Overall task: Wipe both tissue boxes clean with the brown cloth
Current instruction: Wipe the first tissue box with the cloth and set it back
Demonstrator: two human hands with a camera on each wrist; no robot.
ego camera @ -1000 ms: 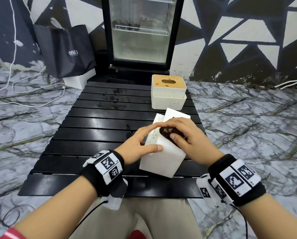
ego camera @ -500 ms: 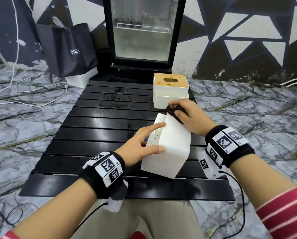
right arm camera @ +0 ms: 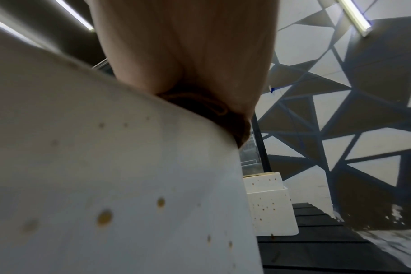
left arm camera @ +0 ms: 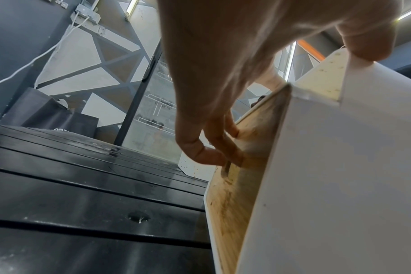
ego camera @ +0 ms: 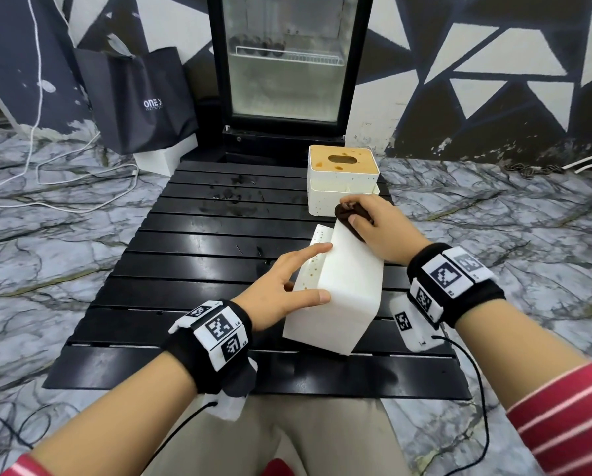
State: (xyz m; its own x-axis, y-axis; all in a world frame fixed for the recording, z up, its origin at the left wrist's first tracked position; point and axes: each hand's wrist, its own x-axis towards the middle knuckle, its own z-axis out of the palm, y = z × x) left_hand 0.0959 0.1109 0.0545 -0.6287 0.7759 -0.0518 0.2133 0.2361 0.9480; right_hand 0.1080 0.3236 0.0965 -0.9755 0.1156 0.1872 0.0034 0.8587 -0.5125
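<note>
The near tissue box (ego camera: pixel 339 290) lies tipped on its side on the black slatted counter (ego camera: pixel 184 269); the left hand (ego camera: pixel 281 286) steadies it, thumb on the white upper face and fingers hooked over the stained wooden lid side. The right hand (ego camera: pixel 373 231) grasps the brown cloth (ego camera: pixel 347 214), bunched and pressed to the box's far end. The box looks light, stiff and smooth, so likely to slide unless braced by its edges, while the second tissue box (ego camera: pixel 342 176) stands upright just beyond, spotted.
</note>
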